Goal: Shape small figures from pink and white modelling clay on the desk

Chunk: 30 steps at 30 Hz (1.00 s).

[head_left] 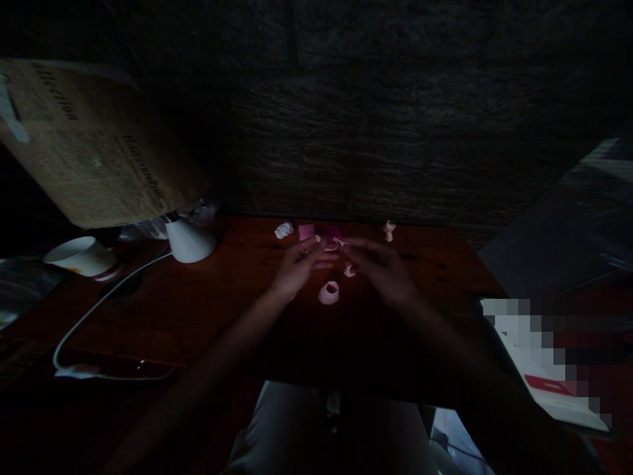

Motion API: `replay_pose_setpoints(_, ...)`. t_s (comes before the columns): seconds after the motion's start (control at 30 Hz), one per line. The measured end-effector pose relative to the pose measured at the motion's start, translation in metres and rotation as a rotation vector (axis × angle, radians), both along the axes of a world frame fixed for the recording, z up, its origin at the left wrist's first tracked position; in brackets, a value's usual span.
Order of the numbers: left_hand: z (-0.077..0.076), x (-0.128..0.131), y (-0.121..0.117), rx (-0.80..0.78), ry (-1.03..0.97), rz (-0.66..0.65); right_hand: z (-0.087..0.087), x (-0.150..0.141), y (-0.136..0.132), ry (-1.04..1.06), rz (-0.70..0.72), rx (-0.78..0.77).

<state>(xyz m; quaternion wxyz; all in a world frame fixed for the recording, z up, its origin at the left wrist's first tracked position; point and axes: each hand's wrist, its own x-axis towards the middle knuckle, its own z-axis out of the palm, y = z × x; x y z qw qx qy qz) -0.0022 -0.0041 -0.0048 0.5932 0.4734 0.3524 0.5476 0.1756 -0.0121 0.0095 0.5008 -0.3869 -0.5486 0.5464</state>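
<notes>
Over the dark wooden table my left hand (pixel 297 265) and my right hand (pixel 384 269) face each other, fingers bent inward. Between their fingertips is a thin, pale pink strip-like piece (pixel 337 245), pinched from both sides; its material is too dim to tell. Just below the hands stands a small, pale pink ring-shaped piece (pixel 329 293) with a dark opening on top. A smaller pale pink scrap (pixel 349 270) lies by my right fingers. Behind the hands are a pink square (pixel 306 231) and a magenta square (pixel 332 232), partly covered by my fingers.
A white crumpled wad (pixel 283 230) and a pale pink goblet-shaped piece (pixel 389 231) sit near the brick wall (pixel 356 132). To the left are a newsprint-shaded lamp (pixel 190 241), its white cord (pixel 113 290) and a paper cup (pixel 84 257). A white booklet-like object (pixel 548 396) lies right.
</notes>
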Motion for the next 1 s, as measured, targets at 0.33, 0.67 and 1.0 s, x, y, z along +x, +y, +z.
replay_pose_setpoints(0.33, 0.0008, 0.0028, -0.0051, 0.023, 0.057, -0.244, -0.0032, 0.0007, 0.0021, -0.231, -0.077, 0.392)
replay_pose_setpoints(0.67, -0.0002, -0.0002, -0.0047, -0.053, 0.015, -0.226, -0.0032, 0.0061, 0.0046, -0.316, -0.019, 0.349)
replay_pose_setpoints(1.0, 0.0033, -0.0017, -0.0045, -0.023, 0.034, -0.221, 0.0014, 0.0063, 0.0033, -0.194, 0.139, 0.219)
